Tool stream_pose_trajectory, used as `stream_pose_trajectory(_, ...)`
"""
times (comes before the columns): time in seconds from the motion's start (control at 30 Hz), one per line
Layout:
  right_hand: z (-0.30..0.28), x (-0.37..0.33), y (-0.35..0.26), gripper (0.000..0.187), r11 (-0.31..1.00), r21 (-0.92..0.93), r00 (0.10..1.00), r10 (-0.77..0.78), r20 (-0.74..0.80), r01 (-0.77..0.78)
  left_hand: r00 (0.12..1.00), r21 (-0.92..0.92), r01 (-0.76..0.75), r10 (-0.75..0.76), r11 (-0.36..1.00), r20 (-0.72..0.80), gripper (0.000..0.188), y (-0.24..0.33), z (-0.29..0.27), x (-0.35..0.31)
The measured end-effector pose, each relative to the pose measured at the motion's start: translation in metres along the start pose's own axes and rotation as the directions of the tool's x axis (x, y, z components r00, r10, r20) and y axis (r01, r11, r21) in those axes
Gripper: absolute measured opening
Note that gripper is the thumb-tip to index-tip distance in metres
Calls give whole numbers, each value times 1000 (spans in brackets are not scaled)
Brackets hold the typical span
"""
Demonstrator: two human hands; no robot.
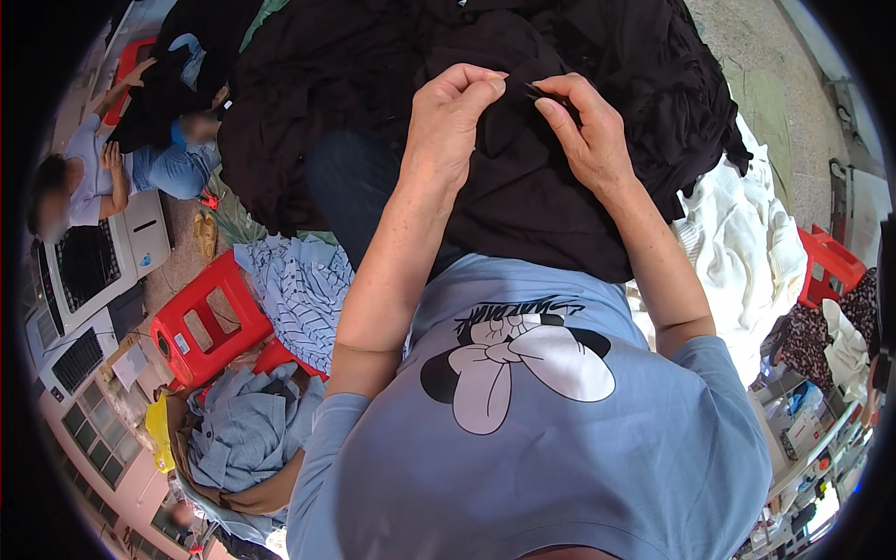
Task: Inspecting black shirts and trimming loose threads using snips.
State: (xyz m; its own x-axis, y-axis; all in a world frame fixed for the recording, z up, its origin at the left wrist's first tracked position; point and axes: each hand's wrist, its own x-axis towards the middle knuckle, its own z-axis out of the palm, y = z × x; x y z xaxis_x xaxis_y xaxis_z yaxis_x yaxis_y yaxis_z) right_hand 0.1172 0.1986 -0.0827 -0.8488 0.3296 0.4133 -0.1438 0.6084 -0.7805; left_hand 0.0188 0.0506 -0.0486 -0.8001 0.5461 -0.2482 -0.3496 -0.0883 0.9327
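Handwork on the soft black fabric (551, 210), loosely spread against the light-blue cotton T-shirt (644, 448), appears unfinished; completed and remaining portions cannot be determined. Left hand (446, 114): fingers pinched together, contents indistinct. Right hand (595, 135): fingers nearly closed on a small dark item (533, 91).

Black cloth (551, 210) at left grip (448, 119)

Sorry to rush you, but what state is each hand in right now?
Left hand: closed in a pinch over the black fabric; whether it grips anything cannot be told.
Right hand: pinching a small dark object, kind unclear.
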Motion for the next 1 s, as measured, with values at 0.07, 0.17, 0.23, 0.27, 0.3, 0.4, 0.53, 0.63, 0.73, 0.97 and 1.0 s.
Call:
stream_pose_trajectory(0.07, 0, 1, -6, 19, 1000, -2, 1000, -24, -5, 24, 1000, -55, -23, 22, 998, -19, 9, -2, 0, -1)
stream_pose_trajectory(0.17, -1, 3, -15, 18, 998, -36, 999, -50, -8, 50, 998, -127, -51, 45, 991, -48, 9, -3, 0, -1)
stream_pose_trajectory(0.23, -3, 4, -19, 16, 984, -160, 997, -81, -17, 77, 997, -143, -54, 46, 988, -58, 8, -3, 0, -2)
stream_pose_trajectory(0.27, -3, 4, -19, 16, 984, -160, 997, -80, -17, 76, 998, -129, -36, 29, 991, -55, 8, -1, 2, -3)
stream_pose_trajectory(0.3, -3, 4, -19, 16, 976, -194, 993, -111, -40, 101, 999, -114, -18, 12, 993, -53, 7, 1, 3, -4)
stream_pose_trajectory(0.4, -2, 6, -15, 16, 956, -254, 984, -168, -56, 148, 997, -98, -10, 3, 995, -76, 7, 4, 7, -5)
stream_pose_trajectory(0.53, -2, 6, -14, 16, 915, -334, 967, -252, -31, 227, 996, -95, -8, 0, 995, -84, 7, 1, 6, -5)
stream_pose_trajectory(0.63, -3, 4, -14, 16, 901, -355, 962, -273, -17, 249, 995, -85, -2, -6, 996, -99, 7, 0, 6, -4)
stream_pose_trajectory(0.73, -3, 3, -14, 15, 921, -327, 971, -237, -36, 213, 994, -97, -1, -9, 995, -105, 7, -1, 6, -4)
stream_pose_trajectory(0.97, -2, 3, -13, 15, 931, -309, 975, -219, -40, 196, 993, -89, 8, -18, 996, -114, 7, -2, 6, -5)
stream_pose_trajectory(1.0, -2, 3, -13, 14, 933, -308, 977, -210, -43, 187, 993, -86, 6, -16, 996, -115, 7, -2, 6, -5)
